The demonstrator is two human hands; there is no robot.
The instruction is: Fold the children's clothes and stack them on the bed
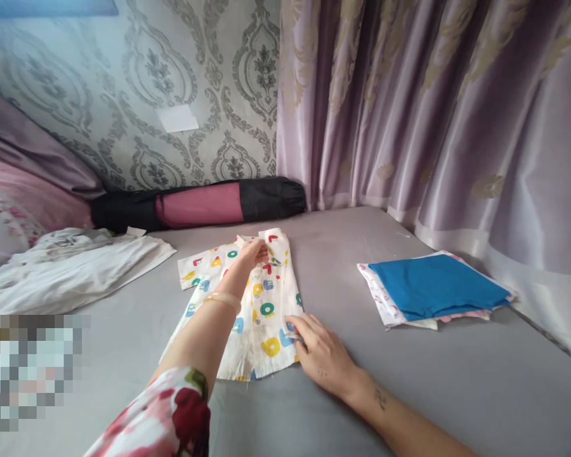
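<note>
A short-sleeved shirt (262, 317), white with colourful letter-like shapes in red, yellow, green and blue, lies flat near the middle of a bed covered with a grey sheet (409, 393). Its collar end is far and its hem near; the left sleeve spreads outward, while the right side makes an almost straight edge. A person's two bare hands are on it. The left hand (255, 253) reaches across the shirt to its far end, fingers bent over the cloth close to the collar; whether they grip it, I cannot tell. A pale bangle (223, 302) circles that forearm, below a floral sleeve (171, 412). The right hand (321, 352) is at the shirt's near right edge, thumb and fingers close together, pinching a bit of the fabric.

To the right, well apart from the shirt, a folded blue cloth (438, 285) lies on top of white patterned cloth (379, 295). To the left is a loose heap of whitish cloth (85, 273). Along the far side lies a long black and pink bag (200, 204), in front of a patterned grey wall (214, 70). Shiny mauve curtains (385, 127) hang at the far right. The near left corner is blurred into squares.
</note>
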